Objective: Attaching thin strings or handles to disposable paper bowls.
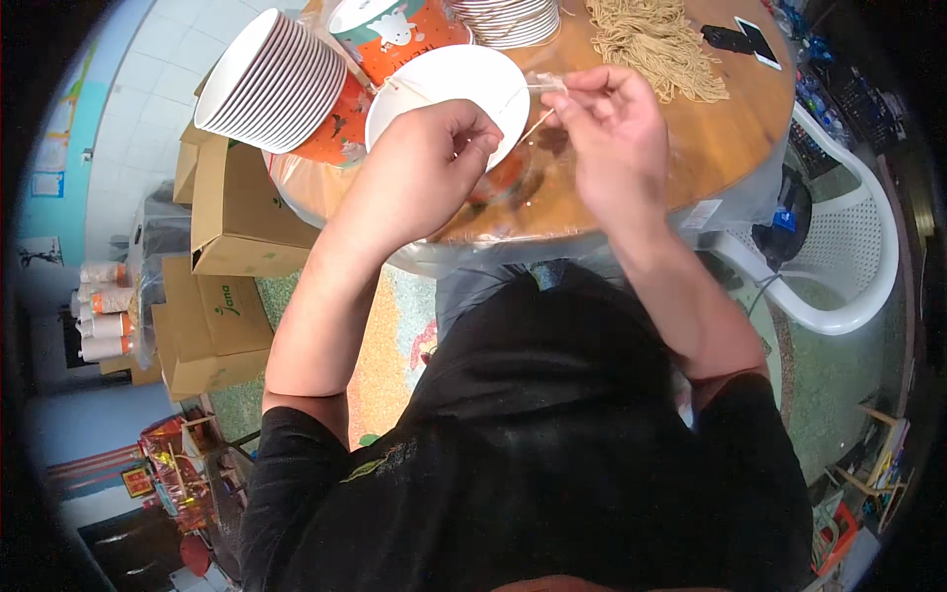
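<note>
My left hand [434,163] is closed in a loose fist at the near rim of a white lid [449,84], pinching something small that I cannot make out. My right hand [607,128] is raised beside it, fingertips pinched on a thin beige string [538,123] and a bit of clear plastic film [543,81]. Both hands hover over the near edge of a round wooden table [720,138] covered in clear plastic. An orange printed paper cup [390,35] lies behind the lid.
A tilted stack of white lids [271,84] sits at the table's left, another stack [508,20] at the back. A pile of beige strings [651,44] and two phones [740,39] lie on the right. Cardboard boxes [227,217] stand left, a white plastic chair [848,247] right.
</note>
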{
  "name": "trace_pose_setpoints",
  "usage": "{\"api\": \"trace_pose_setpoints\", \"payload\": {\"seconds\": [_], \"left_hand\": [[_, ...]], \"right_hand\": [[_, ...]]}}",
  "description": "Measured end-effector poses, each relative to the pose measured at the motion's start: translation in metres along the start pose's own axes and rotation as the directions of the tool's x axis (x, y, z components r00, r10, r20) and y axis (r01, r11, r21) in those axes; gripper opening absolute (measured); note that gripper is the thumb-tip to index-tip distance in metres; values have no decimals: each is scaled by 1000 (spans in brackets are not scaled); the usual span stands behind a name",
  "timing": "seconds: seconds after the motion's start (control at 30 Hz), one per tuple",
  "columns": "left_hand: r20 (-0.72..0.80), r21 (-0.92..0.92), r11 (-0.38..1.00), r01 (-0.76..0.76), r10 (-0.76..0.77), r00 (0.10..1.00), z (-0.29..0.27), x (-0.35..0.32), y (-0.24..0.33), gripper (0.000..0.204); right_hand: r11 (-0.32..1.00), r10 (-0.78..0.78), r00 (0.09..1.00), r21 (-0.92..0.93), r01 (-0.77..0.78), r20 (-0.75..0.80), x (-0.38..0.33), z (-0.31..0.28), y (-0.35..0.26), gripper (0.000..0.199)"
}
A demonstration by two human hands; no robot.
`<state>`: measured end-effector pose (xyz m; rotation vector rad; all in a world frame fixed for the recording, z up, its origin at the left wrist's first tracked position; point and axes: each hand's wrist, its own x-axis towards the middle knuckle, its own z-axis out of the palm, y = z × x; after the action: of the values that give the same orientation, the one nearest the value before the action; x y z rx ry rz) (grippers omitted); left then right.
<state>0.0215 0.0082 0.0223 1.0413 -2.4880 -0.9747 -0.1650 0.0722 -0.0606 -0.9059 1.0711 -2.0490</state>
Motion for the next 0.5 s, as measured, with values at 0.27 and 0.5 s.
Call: {"api": "trace_pose_setpoints", "payload": {"seconds": [0.27,0.5], "left_hand": [[-249,340,895,-289,382,890,9,-1,-1,19],[-159,-201,978,-62,30,987,12,0,3,19]], "right_hand": [[970,66,855,-233,65,515,33,-5,-18,12],[986,45,797,-155,61,602,30,-7,-20,10]]}}
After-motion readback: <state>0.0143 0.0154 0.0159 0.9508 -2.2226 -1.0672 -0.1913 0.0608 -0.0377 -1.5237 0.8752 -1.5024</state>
